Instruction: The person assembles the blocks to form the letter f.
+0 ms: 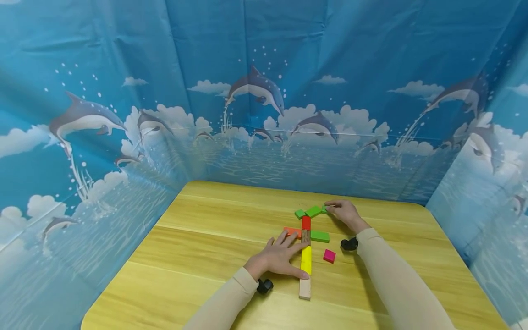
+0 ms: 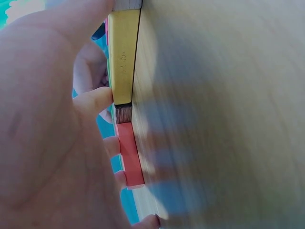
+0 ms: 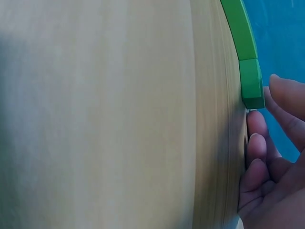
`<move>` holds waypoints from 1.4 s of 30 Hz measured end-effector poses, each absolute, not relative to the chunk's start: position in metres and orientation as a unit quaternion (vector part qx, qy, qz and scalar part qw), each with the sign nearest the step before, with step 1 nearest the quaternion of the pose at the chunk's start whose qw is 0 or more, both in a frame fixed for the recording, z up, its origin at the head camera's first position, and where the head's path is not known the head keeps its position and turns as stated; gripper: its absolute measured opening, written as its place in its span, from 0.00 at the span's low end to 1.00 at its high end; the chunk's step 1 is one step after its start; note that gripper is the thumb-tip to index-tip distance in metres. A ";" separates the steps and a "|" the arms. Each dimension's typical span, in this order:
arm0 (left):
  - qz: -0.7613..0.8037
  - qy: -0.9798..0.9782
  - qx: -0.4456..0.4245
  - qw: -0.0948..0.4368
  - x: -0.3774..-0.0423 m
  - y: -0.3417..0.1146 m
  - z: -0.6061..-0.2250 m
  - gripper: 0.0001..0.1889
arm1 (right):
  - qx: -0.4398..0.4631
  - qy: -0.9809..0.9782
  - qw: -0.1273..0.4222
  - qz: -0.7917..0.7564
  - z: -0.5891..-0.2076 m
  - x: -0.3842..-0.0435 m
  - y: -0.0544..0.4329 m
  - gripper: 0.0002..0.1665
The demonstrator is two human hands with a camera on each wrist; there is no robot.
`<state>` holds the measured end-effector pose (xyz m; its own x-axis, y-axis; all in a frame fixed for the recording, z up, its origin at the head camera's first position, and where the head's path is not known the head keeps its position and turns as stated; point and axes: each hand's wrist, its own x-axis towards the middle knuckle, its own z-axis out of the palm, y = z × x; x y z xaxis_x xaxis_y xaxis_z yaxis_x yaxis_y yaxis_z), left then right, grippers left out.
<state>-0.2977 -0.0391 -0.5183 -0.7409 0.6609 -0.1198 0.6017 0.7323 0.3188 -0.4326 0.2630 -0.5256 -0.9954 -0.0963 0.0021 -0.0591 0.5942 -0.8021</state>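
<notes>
Fingers spread, my left hand (image 1: 280, 259) rests across a line of blocks. Its fingers lie on the orange-red block (image 2: 130, 155) and beside the dark brown block (image 1: 305, 236); the thumb touches the line where the yellow block (image 1: 306, 260) meets the pale wooden block (image 1: 305, 289). At the far end, my right hand (image 1: 345, 214) is at a small green block (image 3: 251, 83). The index fingertip is at that block, the thumb stands slightly off it, and the other fingers are curled beside it. A longer green block (image 1: 313, 211) adjoins it.
A red block (image 1: 306, 222) tops the line, with another small green block (image 1: 299, 214) at upper left. A green block (image 1: 320, 236) extends right from the line. A loose pink block (image 1: 329, 256) lies between the arms. The wooden table (image 1: 185, 256) meets a dolphin-printed curtain (image 1: 255, 165).
</notes>
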 end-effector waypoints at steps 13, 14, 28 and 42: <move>0.124 0.925 0.344 0.108 -0.301 -0.041 -0.524 0.51 | -0.036 0.874 0.029 -0.484 -0.521 -0.429 0.277 0.26; 0.123 0.925 0.344 0.108 -0.300 -0.041 -0.524 0.51 | -0.038 0.875 0.023 -0.482 -0.520 -0.429 0.277 0.26; 0.122 0.923 0.347 0.112 -0.298 -0.043 -0.523 0.51 | -0.117 0.902 -0.048 -0.413 -0.500 -0.422 0.246 0.23; 0.123 0.922 0.351 0.112 -0.295 -0.046 -0.524 0.50 | -0.178 0.900 -0.015 -0.399 -0.503 -0.415 0.202 0.25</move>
